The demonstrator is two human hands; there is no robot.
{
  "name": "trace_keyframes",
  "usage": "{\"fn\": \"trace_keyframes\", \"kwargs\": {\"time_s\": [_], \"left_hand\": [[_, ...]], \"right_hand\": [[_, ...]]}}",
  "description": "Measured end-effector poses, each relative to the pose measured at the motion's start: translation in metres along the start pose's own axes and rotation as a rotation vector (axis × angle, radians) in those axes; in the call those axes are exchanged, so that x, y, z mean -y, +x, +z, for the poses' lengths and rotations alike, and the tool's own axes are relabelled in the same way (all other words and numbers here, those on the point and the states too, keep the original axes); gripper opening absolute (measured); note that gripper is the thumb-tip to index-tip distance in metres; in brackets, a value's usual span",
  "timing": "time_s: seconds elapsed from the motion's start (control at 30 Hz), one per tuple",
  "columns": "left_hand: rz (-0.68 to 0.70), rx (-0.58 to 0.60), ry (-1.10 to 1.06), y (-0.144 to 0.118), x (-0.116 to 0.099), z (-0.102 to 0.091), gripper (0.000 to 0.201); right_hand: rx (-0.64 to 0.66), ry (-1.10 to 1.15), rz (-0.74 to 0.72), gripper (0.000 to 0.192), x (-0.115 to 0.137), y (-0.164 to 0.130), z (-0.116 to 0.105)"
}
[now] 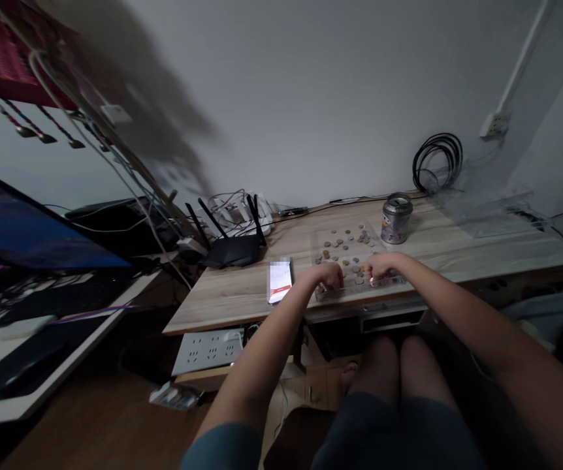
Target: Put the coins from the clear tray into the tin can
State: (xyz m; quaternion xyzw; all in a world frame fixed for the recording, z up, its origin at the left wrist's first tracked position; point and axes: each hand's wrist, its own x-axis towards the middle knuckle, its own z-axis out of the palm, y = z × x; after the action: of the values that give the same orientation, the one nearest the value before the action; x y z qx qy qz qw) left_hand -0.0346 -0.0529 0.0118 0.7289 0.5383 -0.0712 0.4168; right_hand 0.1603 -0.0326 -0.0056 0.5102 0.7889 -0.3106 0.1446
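Both my hands sit at the near edge of the clear tray (321, 243) on the wooden worktop (223, 294). My left hand (329, 275) is curled, fingers down among the coins (347, 251) at the tray's front left; too small to tell if it pinches one. My right hand (378, 266) is curled too, fingertips on the coins near the front middle; grip also unclear. The coins lie scattered loose across the tray, most toward the back and middle, a few right under my fingers. Behind the tray to the right stands a printed tin can (397, 219), upright, just beside the tray's far corner. Left of the tray lies a phone (280, 281), flat, screen lit, near my left wrist but apart from it. Further left, a black router (232, 245) with raised antennas, a tangle of white cables and adapters behind it. A black cable coil (437, 162) hangs on the wall at the worktop's back right, with a clear plastic box (487, 212) below it. A power strip (208, 349) is under the worktop's left end. A dark monitor (21, 228) stands on a separate desk at far left. Plain white wall, wall socket (494, 124) upper right, dim light. My bare knees are under the worktop edge.
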Motion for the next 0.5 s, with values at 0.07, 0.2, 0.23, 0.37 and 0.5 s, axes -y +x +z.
{"fn": "trace_keyframes", "kwargs": {"time_s": [0.07, 0.2, 0.23, 0.37, 0.5], "left_hand": [[0.045, -0.093, -0.216, -0.004, 0.006, -0.002, 0.015], [0.223, -0.498, -1.242, -0.012, 0.013, 0.01, 0.016], [0.232, -0.562, -1.492, -0.013, 0.012, 0.015, 0.018], [0.142, -0.463, -2.099, -0.012, 0.0, 0.04, 0.026], [0.132, -0.448, -2.291, -0.011, -0.017, 0.047, 0.03]], "right_hand": [[0.033, -0.036, 0.03, 0.011, 0.0, 0.0, 0.0], [0.032, -0.04, 0.036, 0.01, 0.002, -0.003, -0.004], [-0.032, -0.017, 0.027, 0.011, 0.004, -0.004, -0.006], [-0.469, 0.192, -0.146, 0.021, 0.024, -0.01, -0.02], [-0.591, 0.283, -0.335, 0.029, 0.047, -0.01, -0.026]]}}
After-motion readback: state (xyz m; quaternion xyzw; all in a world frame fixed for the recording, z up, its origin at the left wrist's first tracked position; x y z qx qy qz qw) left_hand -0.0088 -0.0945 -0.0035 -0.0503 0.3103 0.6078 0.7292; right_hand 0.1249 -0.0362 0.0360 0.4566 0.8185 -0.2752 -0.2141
